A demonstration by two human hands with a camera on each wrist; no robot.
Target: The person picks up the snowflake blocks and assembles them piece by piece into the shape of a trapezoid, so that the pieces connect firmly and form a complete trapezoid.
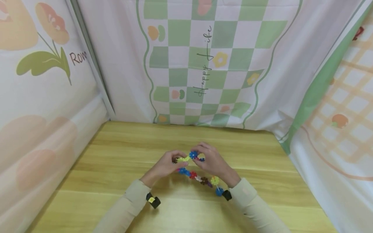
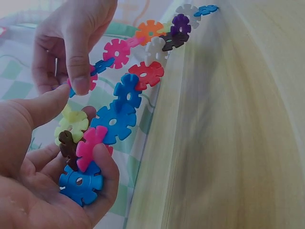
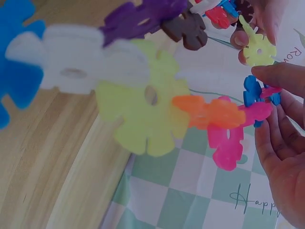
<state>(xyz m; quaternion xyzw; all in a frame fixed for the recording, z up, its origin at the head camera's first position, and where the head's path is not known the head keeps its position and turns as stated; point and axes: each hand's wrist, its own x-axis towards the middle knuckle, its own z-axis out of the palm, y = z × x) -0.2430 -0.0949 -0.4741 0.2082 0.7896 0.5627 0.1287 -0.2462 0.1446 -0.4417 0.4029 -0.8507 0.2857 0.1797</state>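
A chain of interlocking plastic snowflake discs hangs in a curve between both hands above the table. My left hand (image 1: 166, 164) grips one end, its fingers curled about a yellow disc (image 2: 71, 126), a brown disc (image 2: 68, 145), a pink disc (image 2: 90, 149) and a blue disc (image 2: 81, 183). With thumb and fingers, my right hand (image 1: 213, 161) pinches a blue disc (image 3: 251, 90) joined to pink ones. The two hands are close together, the yellow disc facing the pinched blue one. A red disc (image 1: 193, 175) and a white disc (image 3: 71, 57) belong to the hanging stretch.
Below the hands lies a wood-grain table (image 1: 122, 139). A checked green-and-white curtain (image 1: 201, 64) closes off the back, and printed cloths hang at left and right. Each wrist wears a black camera, the left one (image 1: 153, 200) marked with yellow.
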